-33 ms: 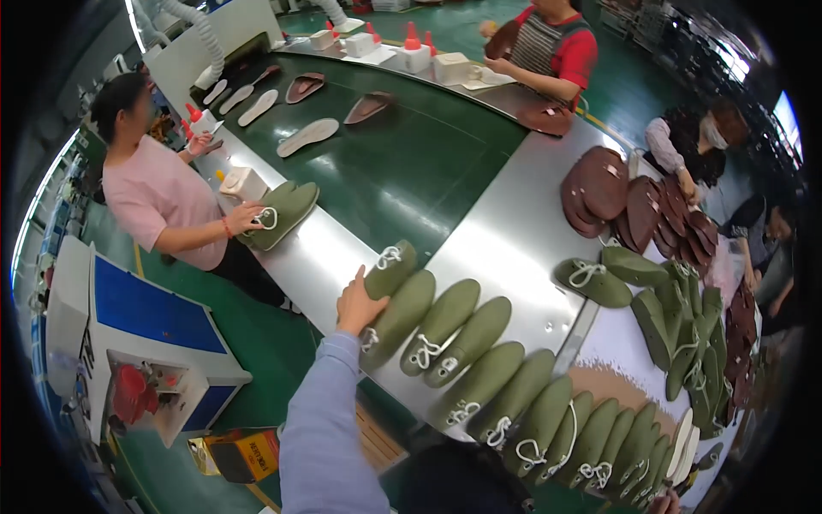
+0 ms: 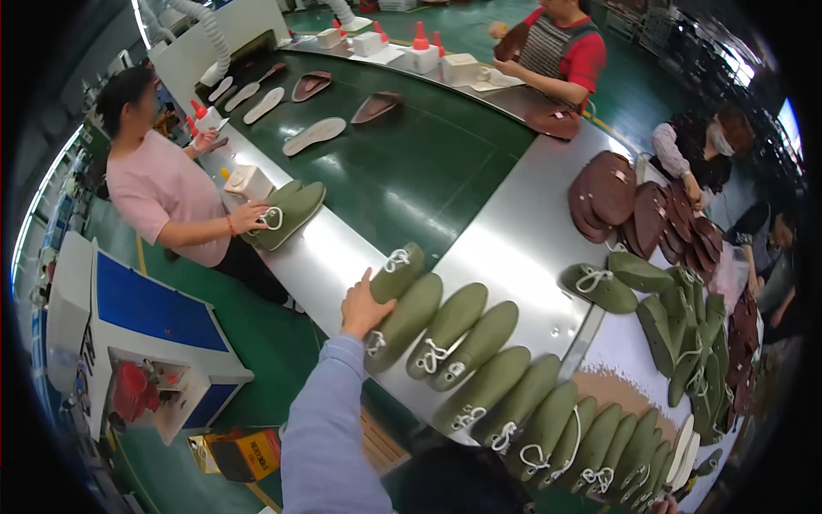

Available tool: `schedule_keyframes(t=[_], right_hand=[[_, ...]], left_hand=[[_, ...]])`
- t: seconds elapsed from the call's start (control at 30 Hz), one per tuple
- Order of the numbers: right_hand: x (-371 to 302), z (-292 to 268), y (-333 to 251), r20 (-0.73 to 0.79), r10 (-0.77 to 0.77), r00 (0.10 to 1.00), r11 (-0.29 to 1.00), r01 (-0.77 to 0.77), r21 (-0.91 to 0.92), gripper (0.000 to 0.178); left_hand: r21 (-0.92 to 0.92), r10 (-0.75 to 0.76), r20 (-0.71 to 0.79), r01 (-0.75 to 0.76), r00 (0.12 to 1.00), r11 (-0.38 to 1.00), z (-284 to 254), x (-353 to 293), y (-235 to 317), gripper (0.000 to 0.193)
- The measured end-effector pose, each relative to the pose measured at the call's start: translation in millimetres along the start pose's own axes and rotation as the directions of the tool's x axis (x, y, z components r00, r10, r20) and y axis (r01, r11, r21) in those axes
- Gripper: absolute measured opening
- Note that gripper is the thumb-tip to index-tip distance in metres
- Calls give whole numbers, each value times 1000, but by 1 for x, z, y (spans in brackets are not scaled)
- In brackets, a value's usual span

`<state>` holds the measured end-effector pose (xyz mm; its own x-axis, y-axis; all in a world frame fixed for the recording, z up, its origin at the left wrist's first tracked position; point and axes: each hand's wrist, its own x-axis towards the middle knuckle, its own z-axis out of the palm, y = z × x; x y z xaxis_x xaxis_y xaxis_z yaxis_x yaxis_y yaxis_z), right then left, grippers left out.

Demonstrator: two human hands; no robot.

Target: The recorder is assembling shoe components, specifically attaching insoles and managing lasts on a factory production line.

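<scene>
**Left hand (image 2: 364, 310) closed on the end of a green line**

From here I see fingers and thumb curled partway around the near part of a corded green shoe form (image 2: 401, 277) on the metal bench (image 2: 501, 248), probably to steady it. Its long axis slants away and rightward, cord toward the far end. The neighbouring forms (image 2: 482, 343) point rounded ends away, likely ranked so each stays reachable. The right hand (image 2: 664, 505) barely shows; I can't tell its grip.

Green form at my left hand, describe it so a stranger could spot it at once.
From the shiny metal bench, a row of green forms slants down to the right. Go to its upper-left end, beside the left hand: that end form is the one. Its white cord sits near its top, while its neighbours' cords sit low.
</scene>
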<state>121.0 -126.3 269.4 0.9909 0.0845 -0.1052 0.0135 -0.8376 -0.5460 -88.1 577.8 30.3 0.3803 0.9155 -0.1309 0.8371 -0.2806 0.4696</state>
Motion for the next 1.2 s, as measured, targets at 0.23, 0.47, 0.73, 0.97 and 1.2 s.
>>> schedule_keyframes(t=[0.23, 0.47, 0.73, 0.97, 1.2], right_hand=[[9, 25, 28, 135, 66, 989, 990, -48, -131, 36], [-33, 11, 69, 87, 120, 989, 976, -101, -192, 35], [-81, 15, 87, 55, 414, 909, 909, -416, 24, 35], [-109, 33, 138, 147, 486, 862, 872, -489, -17, 44], [-80, 92, 91, 161, 304, 939, 895, -339, 291, 35]], left_hand=[[48, 96, -125, -90, 987, 995, -5, 16, -27, 86], [48, 36, -230, -26, 973, 999, -36, 73, -57, 79], [231, -134, -480, 272, 867, 934, -64, 127, -83, 78], [-159, 225, 52, -215, 973, 964, -38, 2, 25, 62], [360, 308, 243, -380, 920, 852, -31, -68, 35, 81]])
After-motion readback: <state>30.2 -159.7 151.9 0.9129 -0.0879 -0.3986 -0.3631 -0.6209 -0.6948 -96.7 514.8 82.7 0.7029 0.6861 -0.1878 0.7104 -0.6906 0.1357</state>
